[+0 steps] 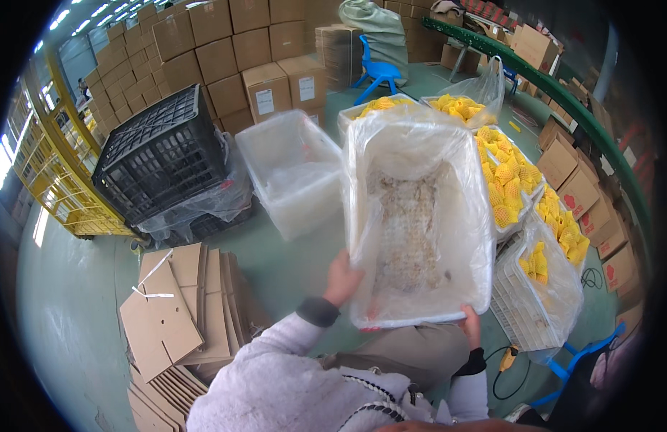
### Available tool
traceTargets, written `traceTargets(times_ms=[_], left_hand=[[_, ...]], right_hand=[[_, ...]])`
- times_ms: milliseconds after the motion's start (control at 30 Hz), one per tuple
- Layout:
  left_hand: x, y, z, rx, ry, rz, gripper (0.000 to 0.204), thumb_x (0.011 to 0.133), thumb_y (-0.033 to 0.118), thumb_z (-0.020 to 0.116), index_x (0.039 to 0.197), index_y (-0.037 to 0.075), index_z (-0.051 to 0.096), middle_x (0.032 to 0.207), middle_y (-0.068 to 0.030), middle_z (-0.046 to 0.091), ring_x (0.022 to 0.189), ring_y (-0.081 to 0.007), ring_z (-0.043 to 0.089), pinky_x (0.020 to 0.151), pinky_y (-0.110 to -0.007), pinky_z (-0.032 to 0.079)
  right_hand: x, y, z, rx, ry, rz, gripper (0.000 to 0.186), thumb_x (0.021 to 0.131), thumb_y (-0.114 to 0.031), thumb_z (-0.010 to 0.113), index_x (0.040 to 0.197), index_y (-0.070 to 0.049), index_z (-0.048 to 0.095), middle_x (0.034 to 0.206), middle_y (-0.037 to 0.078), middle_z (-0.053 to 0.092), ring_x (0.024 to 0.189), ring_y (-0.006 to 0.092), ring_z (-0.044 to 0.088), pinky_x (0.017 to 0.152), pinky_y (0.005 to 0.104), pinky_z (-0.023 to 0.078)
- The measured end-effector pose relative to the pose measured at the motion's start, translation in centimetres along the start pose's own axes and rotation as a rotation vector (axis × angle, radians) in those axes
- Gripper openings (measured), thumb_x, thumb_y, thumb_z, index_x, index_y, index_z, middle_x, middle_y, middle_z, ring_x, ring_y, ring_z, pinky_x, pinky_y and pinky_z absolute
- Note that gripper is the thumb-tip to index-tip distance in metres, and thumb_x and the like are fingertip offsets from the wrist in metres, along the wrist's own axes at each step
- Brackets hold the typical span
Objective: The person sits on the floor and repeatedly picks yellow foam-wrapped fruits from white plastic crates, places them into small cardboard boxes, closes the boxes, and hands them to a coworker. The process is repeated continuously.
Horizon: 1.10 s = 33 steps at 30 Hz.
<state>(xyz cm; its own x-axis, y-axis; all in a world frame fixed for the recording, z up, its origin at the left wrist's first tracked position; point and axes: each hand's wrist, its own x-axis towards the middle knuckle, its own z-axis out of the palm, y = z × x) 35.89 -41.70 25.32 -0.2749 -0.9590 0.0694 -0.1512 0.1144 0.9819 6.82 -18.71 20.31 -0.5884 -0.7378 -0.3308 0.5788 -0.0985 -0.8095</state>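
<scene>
A large white plastic crate (362,216), lined with clear plastic film, is tilted toward me with its inside showing. Bits of brownish debris lie on its bottom, and I see no goods in it. My left hand (342,278) grips the crate's left side near the lower corner. At the near right corner my right hand (471,325) is closed on the rim, its fingers partly hidden. Crates of fruit in yellow foam nets (505,176) stand right behind and beside it. To its left sits another white lined crate (287,169).
Flattened cardboard (164,309) is stacked at the near left. Black crates (164,158) stand beside a yellow metal cage (63,165). Cardboard boxes (222,50) pile up behind. Blue chairs (378,68) and a green rail (535,75) are farther off; a cable (508,360) lies at the right.
</scene>
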Motion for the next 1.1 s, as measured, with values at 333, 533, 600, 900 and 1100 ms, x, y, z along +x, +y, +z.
traceTargets(times_ms=[333, 533, 600, 900, 1100], left_hand=[[0.2, 9.6, -6.8, -0.557, 0.041, -0.265, 0.055, 0.072, -0.010, 0.047, 0.126, -0.004, 0.049, 0.107, -0.0127, 0.063, 0.091, -0.0205, 0.063, 0.077, -0.030, 0.052], [2.3, 10.8, -8.1, -0.636, 0.039, 0.124, 0.053, 0.072, -0.010, 0.048, 0.125, -0.004, 0.050, 0.107, -0.0108, 0.063, 0.091, -0.0181, 0.063, 0.077, -0.029, 0.051], [5.3, 11.5, -11.0, -0.556, 0.114, 0.182, 0.051, 0.071, -0.008, 0.050, 0.122, -0.006, 0.053, 0.105, -0.0104, 0.064, 0.088, -0.0175, 0.063, 0.078, -0.029, 0.051], [30.8, 5.4, -33.8, 1.259, 0.015, 0.746, 0.030, 0.056, 0.014, 0.078, 0.080, 0.003, 0.065, 0.079, -0.0208, 0.065, 0.081, -0.0349, 0.065, 0.071, -0.040, 0.052], [36.1, 1.8, -35.4, 1.325, 0.139, 0.635, 0.035, 0.060, 0.013, 0.072, 0.092, 0.004, 0.061, 0.088, -0.0227, 0.065, 0.089, -0.0431, 0.062, 0.077, -0.047, 0.050]], right_hand=[[-5.4, -16.8, 19.4, -0.448, -0.111, -0.399, 0.057, 0.086, -0.008, 0.054, 0.140, 0.002, 0.037, 0.134, 0.012, 0.050, 0.121, 0.0221, 0.049, 0.103, 0.0341, 0.037], [-7.3, -19.0, 22.3, -0.423, -0.062, -0.447, 0.055, 0.091, -0.014, 0.051, 0.141, 0.001, 0.036, 0.136, 0.013, 0.049, 0.125, 0.0235, 0.047, 0.104, 0.0356, 0.038], [-5.1, -18.9, 26.7, -0.374, -0.138, -0.362, 0.053, 0.093, -0.019, 0.054, 0.139, 0.000, 0.038, 0.135, 0.013, 0.050, 0.123, 0.0232, 0.050, 0.103, 0.0371, 0.039], [2.7, -16.2, 28.4, -0.451, -0.726, -0.446, 0.063, 0.095, -0.029, 0.060, 0.145, -0.009, 0.028, 0.132, 0.019, 0.047, 0.115, 0.0257, 0.057, 0.095, 0.0361, 0.049], [-3.8, -3.2, 2.1, -1.259, 0.052, 0.057, 0.035, 0.091, -0.032, 0.058, 0.120, -0.013, 0.053, 0.113, 0.003, 0.059, 0.093, 0.0165, 0.057, 0.077, 0.0340, 0.049]])
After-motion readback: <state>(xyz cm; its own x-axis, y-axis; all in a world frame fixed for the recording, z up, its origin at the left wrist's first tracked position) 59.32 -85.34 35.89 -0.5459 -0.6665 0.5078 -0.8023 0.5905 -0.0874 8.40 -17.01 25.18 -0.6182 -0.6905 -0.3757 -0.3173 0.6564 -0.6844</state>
